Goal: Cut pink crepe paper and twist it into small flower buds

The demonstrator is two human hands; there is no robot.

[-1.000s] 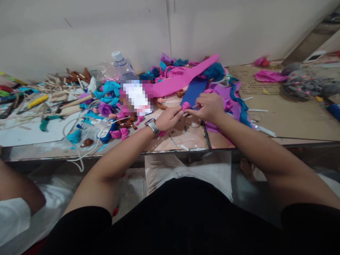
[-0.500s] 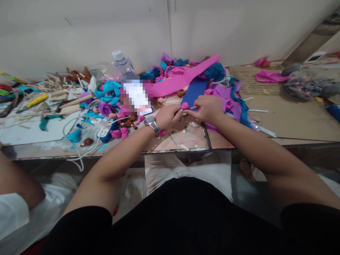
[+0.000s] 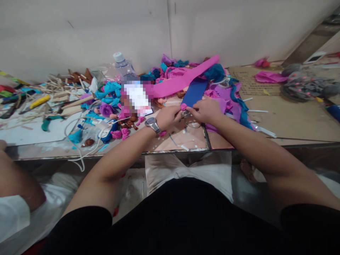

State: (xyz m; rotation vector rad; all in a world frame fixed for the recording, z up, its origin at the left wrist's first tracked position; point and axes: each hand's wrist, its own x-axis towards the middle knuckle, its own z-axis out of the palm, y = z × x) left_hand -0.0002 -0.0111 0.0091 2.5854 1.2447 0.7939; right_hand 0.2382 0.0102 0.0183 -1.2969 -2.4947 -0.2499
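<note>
Between my hands is a small pink crumpled paper bud (image 3: 183, 106), seemingly of crepe paper. My left hand (image 3: 169, 118), with a watch on its wrist, pinches the bud from the left. Closed fingers of my right hand (image 3: 208, 111) meet it from the right, thumb and forefinger at its edge. Just behind the bud lies a blue paper strip (image 3: 195, 91), and a long pink paper strip (image 3: 183, 80) crosses above that. A pair of what look like scissor loops (image 3: 196, 124) sits partly hidden under my right hand.
Left of my hands are a phone (image 3: 138, 97), a water bottle (image 3: 123, 65), a white cable (image 3: 79, 156) and scattered wooden sticks (image 3: 62, 95). Purple paper (image 3: 225, 97) and cardboard (image 3: 265, 120) lie to the right. Another person's arm (image 3: 18, 177) shows at left.
My right fingers have shifted slightly and closed in on the bud; the thin piece seen between them earlier is now hidden. My left hand has barely moved.
</note>
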